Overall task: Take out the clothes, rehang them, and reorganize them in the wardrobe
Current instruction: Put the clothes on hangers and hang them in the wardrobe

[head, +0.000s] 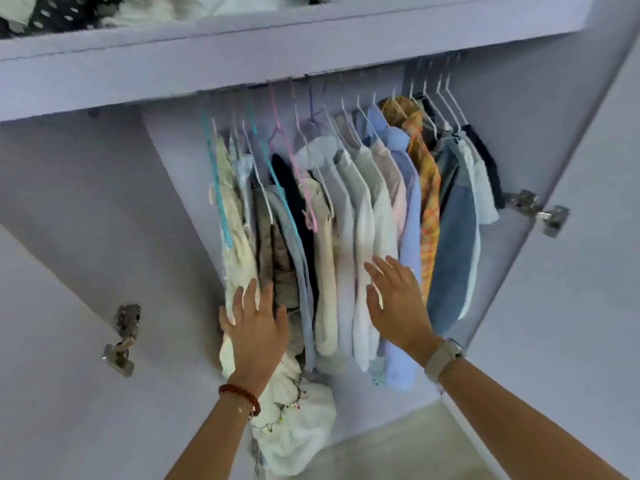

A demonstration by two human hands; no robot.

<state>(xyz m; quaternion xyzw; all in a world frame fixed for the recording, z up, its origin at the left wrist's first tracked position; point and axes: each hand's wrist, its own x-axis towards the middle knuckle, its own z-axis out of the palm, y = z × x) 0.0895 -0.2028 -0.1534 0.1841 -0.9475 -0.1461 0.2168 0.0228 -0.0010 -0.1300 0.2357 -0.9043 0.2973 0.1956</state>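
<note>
A row of hanging clothes (346, 209) fills the open lilac wardrobe, on white, pink and teal hangers under the shelf. At the left end hang cream and brown garments (239, 237); my left hand (256, 323) lies flat against them with straight, spread fingers. Pale white and pink shirts (367, 216) hang in the middle, then light blue ones, an orange plaid shirt (427, 188) and a denim-blue garment (453, 244). My right hand (398, 299), fingers straight, touches the white and light blue shirts. Neither hand grips anything.
A white embroidered garment (298, 420) hangs low below my left wrist. The upper shelf (242, 46) holds piled clothes. Both doors stand open, with metal hinges at left (121, 341) and right (540, 211). The wardrobe's pale floor (388, 445) shows below.
</note>
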